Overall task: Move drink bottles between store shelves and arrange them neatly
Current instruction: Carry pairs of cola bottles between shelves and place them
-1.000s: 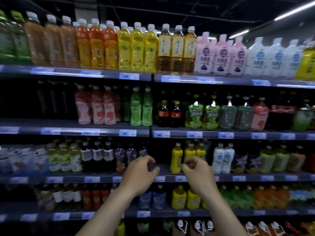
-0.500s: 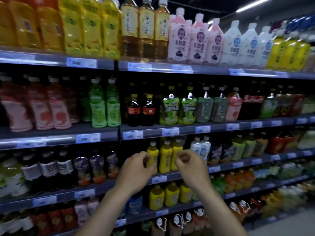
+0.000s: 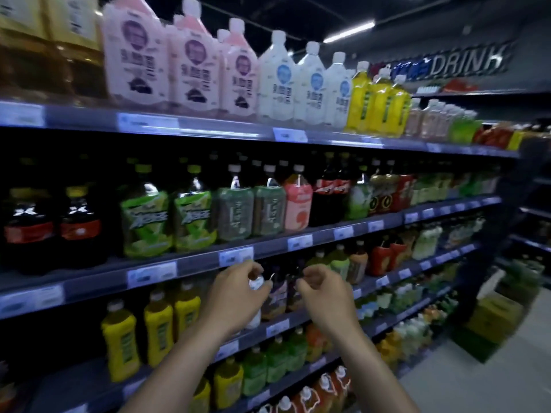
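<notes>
**Hands at third shelf, no bottle secured**

Both hands are raised at centre frame in front of the third shelf [image 3: 277, 326] down. The left hand [image 3: 235, 296] is curled, fingers bent inward near a white bottle [image 3: 255, 284] whose cap and label show just past the fingertips. Whether the fingers touch it cannot be told; the hand covers most of the body. The right hand [image 3: 323, 296] is likewise half closed, thumb and fingers drawn together, with nothing visible between them. Dark bottles [image 3: 281, 289] stand in the gap between the two hands.

Stock elsewhere: yellow bottles [image 3: 156, 329] at lower left on the same shelf, green-label bottles [image 3: 170, 219] on the shelf above, pink bottles [image 3: 167, 61] at top.

Assessment: the bottles appear full, so moderately heavy for their size. Plastic walls will likely flex under a hard squeeze, and glossy labels may be slick. The body below the shoulder seems the soundest hold; the neck would let a full bottle swing. Neighbours stand close, so a bottle lifted out carelessly could topple them.
</notes>
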